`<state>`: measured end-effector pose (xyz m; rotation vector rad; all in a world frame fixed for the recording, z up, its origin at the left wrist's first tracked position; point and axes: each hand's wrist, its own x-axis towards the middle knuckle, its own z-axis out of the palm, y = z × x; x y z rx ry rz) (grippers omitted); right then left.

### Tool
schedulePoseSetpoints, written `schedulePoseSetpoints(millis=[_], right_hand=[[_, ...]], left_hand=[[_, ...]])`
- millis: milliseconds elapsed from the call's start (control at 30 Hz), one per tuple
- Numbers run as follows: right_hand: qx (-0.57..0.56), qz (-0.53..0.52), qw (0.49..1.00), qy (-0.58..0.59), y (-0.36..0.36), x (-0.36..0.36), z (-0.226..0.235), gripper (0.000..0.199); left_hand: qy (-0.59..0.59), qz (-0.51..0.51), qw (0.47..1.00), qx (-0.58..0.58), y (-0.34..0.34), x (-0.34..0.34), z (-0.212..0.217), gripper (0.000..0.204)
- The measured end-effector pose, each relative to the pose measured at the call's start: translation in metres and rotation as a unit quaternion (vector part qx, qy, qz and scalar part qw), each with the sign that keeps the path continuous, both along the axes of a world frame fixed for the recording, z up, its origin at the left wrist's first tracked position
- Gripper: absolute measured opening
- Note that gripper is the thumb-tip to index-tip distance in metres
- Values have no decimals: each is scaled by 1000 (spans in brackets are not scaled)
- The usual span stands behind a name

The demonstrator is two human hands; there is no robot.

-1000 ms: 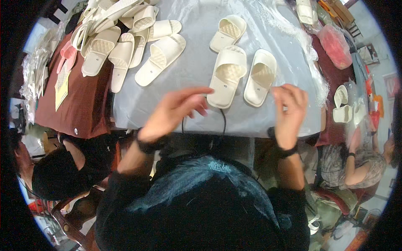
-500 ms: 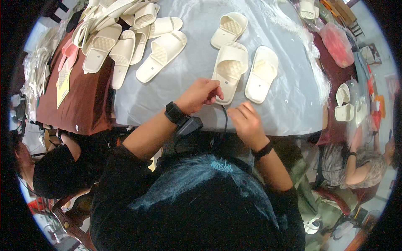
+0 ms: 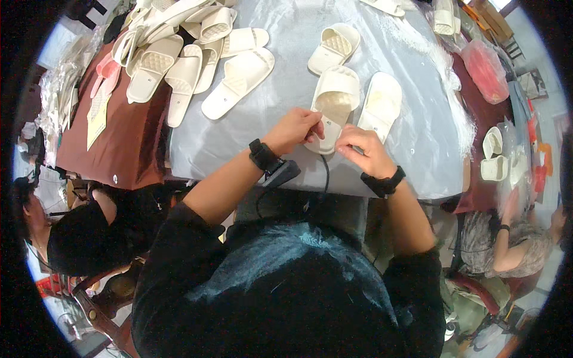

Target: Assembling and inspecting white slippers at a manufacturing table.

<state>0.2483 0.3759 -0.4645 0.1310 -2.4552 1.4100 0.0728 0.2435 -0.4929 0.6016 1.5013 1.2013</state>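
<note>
A cream slide slipper (image 3: 338, 89) lies sole down on the plastic-covered table, its heel end toward me. My left hand (image 3: 298, 129) is over the left edge of that heel, with thumb and fingers pinched together; anything between them is too small to make out. Just to the right of the heel is my right hand (image 3: 365, 149), its fingers curled in and their tips hidden. Partly behind that hand sits a second cream slipper (image 3: 382, 100). Another slipper (image 3: 335, 48) touches the toe of the middle one from behind.
Several cream slippers (image 3: 237, 82) spread and pile up at the left, beside a brown cloth (image 3: 140, 140) with a pink slipper (image 3: 107, 70). A black cable (image 3: 327, 174) hangs over the near table edge. People sit on both sides; a bagged pink bundle (image 3: 484, 70) is far right.
My right hand has risen and turned, coming up beside the slipper's heel. The left hand stays pinched at the heel's left edge. The whole view has shifted slightly.
</note>
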Motion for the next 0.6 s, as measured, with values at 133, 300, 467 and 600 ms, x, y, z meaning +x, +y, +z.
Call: schedulePoseSetpoints(millis=[133,300,467,600], right_hand=[[-35,-20,998,-42,33,0,-13,5],[-99,-90,984,-113,73,13,-22,9],[0,-99,994,-52,81,19,-18,8],[262,-65,960,-74,43,24,13,3]], left_hand=[[116,-39,992,-5,18,-10,-1,32],[712,-178,680,8,52,3,11,16],[695,-143,701,-66,66,19,21,13],[705,-105,699,-69,64,11,12,16]])
